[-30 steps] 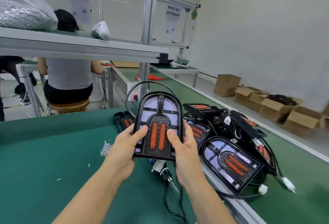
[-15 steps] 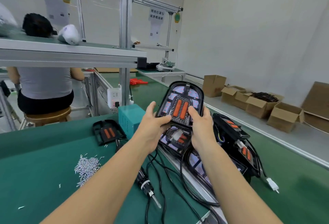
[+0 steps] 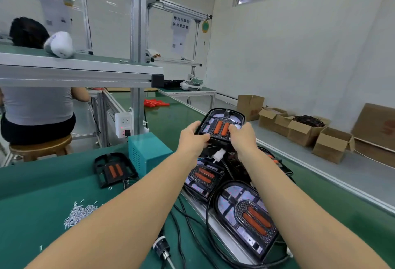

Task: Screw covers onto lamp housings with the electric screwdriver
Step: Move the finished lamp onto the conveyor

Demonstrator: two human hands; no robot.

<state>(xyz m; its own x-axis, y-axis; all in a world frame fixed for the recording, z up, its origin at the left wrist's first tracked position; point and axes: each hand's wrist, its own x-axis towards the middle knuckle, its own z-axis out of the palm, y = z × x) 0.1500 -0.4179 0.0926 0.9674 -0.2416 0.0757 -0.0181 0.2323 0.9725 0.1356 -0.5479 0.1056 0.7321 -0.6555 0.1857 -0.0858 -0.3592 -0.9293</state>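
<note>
Head view: left hand (image 3: pixel 192 138) and right hand (image 3: pixel 242 138) fingers grasp a lamp housing (image 3: pixel 222 124) above the pile (image 3: pixel 235 200).

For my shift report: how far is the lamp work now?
Done, it seems: several lamps lie piled by the belt. In hand: both the left hand and right hand hold one lamp out over that pile. Left: one cover lies alone on the table; screws remain, and the screwdriver lies idle.
</note>
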